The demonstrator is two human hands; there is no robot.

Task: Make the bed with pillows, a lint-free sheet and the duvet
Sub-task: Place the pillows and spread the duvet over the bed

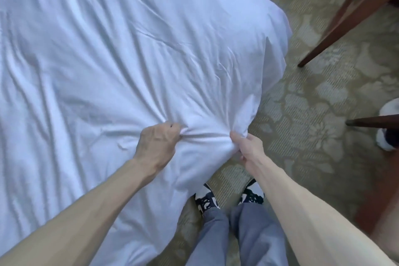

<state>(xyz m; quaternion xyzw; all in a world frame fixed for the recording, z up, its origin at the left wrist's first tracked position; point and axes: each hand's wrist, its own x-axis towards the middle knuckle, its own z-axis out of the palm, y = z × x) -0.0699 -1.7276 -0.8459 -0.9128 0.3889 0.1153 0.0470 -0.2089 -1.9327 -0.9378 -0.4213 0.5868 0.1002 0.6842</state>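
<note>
So we've got both fists on the fabric here. Our left hand (157, 147) has its fingers curled tight into a bunch of white cloth, and our right hand (247, 147) pinches the edge just to the right of it, thumb on top. The creases fan out from both grips, so the cloth between and beyond them looks to be under tension.

The cloth looks puffy enough to be the duvet (129, 49) rather than the sheet, though that's our guess. It spreads over the whole left and far part of the view, rumpled with long wrinkles, and its right edge drapes down toward the patterned carpet (313, 103). The near edge hangs in front of our shoes (206, 200). To the right, well apart from the duvet, a dark wooden chair leg (345, 24) slants across the carpet. No pillows in view.

Step-wise, we reckon this is the duvet-spreading bit: hauling the near right part into place. The next move probably calls for a firm, even pull toward us and to the right, then letting go and smoothing those wrinkles flat by palm. Pull unevenly and the thing just skews on us. Can't tell from here how it sits on the far side.
</note>
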